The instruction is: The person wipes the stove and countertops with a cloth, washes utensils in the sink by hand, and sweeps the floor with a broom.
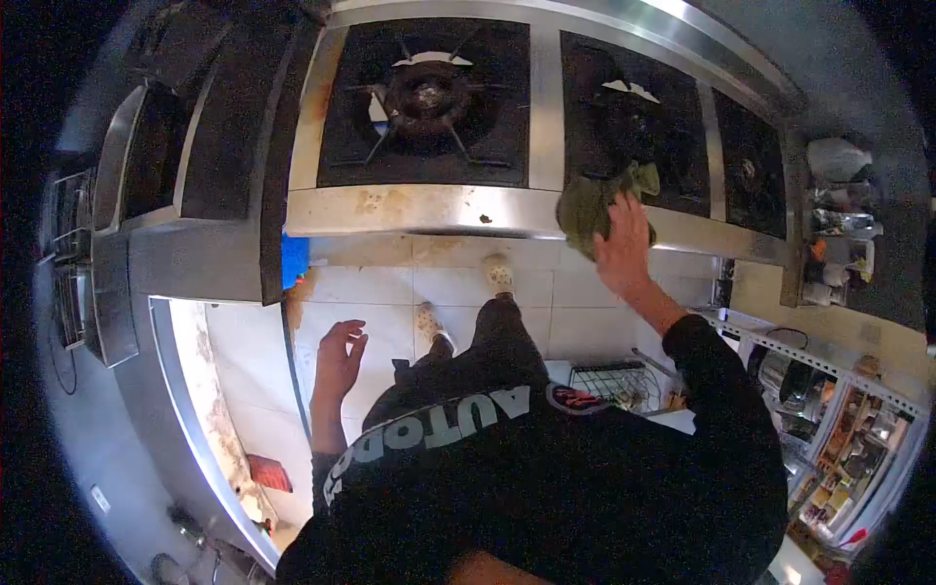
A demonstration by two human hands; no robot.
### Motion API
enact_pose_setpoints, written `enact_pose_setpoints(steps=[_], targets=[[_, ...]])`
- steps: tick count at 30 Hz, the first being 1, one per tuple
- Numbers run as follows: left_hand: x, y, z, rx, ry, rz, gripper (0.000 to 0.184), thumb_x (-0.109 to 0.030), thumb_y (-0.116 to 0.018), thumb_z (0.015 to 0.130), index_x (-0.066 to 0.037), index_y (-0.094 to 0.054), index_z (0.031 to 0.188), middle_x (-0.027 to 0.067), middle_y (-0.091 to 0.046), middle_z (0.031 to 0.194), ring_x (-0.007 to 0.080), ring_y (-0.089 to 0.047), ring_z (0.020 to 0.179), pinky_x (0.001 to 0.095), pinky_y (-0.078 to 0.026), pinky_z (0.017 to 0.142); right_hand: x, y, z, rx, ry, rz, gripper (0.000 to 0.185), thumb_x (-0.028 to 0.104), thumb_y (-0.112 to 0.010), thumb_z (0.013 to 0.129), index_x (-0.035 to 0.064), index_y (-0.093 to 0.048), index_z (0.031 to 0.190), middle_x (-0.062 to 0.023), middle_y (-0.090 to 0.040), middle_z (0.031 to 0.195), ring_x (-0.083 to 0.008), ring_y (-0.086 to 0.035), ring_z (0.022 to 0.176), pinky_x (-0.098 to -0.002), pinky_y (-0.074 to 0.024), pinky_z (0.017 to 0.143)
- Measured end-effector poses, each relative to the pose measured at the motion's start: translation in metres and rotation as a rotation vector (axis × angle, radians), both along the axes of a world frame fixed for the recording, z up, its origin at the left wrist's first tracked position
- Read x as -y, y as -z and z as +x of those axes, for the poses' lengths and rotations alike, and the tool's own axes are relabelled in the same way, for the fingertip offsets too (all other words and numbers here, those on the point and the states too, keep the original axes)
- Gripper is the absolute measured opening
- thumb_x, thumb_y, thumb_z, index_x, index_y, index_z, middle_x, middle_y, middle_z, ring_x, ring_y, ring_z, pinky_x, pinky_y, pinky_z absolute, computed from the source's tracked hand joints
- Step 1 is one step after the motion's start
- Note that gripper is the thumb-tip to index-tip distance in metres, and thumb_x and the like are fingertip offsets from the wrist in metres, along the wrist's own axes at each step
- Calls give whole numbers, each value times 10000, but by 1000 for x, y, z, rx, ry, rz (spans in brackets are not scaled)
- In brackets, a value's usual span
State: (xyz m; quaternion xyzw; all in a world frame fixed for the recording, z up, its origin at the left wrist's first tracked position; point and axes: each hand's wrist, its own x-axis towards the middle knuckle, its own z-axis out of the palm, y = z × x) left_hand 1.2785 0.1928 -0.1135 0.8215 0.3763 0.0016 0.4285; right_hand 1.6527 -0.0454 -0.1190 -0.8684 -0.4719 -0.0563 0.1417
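Right hand (625, 244), right of centre in the frame: fingers extended, palm down, pressed on green cloth (577, 216). Cloth lies bunched over the stove's (419, 209) steel front edge, partly across the middle burner bay (634, 107). Left hand (341, 353), left of centre, above tiled floor (361, 286): loosely open, fingers slightly curled, holding nothing visible.

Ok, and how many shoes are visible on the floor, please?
2: the right shoe, nearer to the stove's metal front edge, and the left shoe, a little further back from it.
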Motion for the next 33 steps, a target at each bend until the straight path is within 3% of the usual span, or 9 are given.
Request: enact_pose_setpoints(steps=[5, 9, 15, 18, 21, 23, 25, 28, 33], targets=[[1, 3, -30, 66, -141, 66, 173, -57, -529, 752, -32, -540, 923, 117, -554, 795, 193, -550, 650, 280, -426, 562, -87, 5, -65, -99, -394, -282, 419, 288, -564, 691, 55, -443, 1018, -138, -307, 1248, -301, -262, 1160, -456, -220, 924], [6, -7, -58, 9, -287, 51, 174, -62, -532, 754, -36, -537, 926, 111, -555, 794, 200, -548, 650, 281, -433, 582, -187, 22, -141, 189, -497, -104, 310, 239, -466, 746, 88, -437, 1015, -120, -334, 1229, -262, -279, 1151, -422, -240, 921], [21, -4, -88, 12, -302, 104, 173, -51, -529, 752, -34, -529, 923, 124, -556, 795, 216, -558, 667, 306, -438, 602, -284, 12, -196, 199, -614, 93, 420, 161, -430, 737, 97, -377, 1148, -102, -372, 1215, -235, -333, 1124, -406, -226, 940], [19, 3, -91, 52, -304, 137, 159, -53, -528, 751, -33, -528, 908, 130, -555, 799, 224, -557, 660, 309, -439, 604, -267, 12, -170, 173, -737, 94, 479, 123, -441, 714, 99, -351, 1183, -66, -355, 1244, -191, -360, 1116, -433, -222, 943], [19, 7, -91, 98, -330, 140, 153, -59, -526, 753, -27, -525, 902, 129, -553, 807, 228, -556, 657, 313, -441, 600, -190, -21, -108, 285, -785, -174, 459, 121, -463, 691, 113, -403, 1145, -50, -387, 1210, -204, -377, 1097, -455, -207, 950], [18, 11, -91, 67, -353, 74, 152, -61, -523, 754, -21, -524, 901, 129, -551, 817, 233, -557, 663, 314, -442, 601, -135, -27, -63, 352, -811, -397, 547, 104, -484, 683, 124, -347, 1212, -41, -282, 1302, -193, -290, 1182, -482, -159, 966], [20, 18, -90, 69, -399, 62, 154, -60, -524, 753, -19, -524, 902, 132, -550, 819, 235, -558, 666, 314, -441, 602, -122, -41, -41, 390, -818, -569, 533, 162, -496, 723, 93, -324, 1223, -56, -237, 1325, -195, -218, 1224, -478, -147, 974], [29, 23, -93, 64, -478, 43, 156, -59, -526, 751, -18, -526, 902, 136, -550, 818, 238, -561, 672, 316, -439, 602, -160, -36, -53, 76, -937, -569, 657, 342, -518, 746, -34, -262, 1220, -173, -173, 1318, -272, -126, 1242, -409, -99, 1009], [52, 23, -95, 70, -686, 42, 172, -69, -517, 760, -16, -533, 923, 143, -557, 818, 225, -561, 690, 310, -434, 625, -274, -22, -129, -17, -1135, -223, 732, 428, -496, 733, -95, -251, 1183, -268, -197, 1264, -392, -138, 1203, -427, -126, 994]])
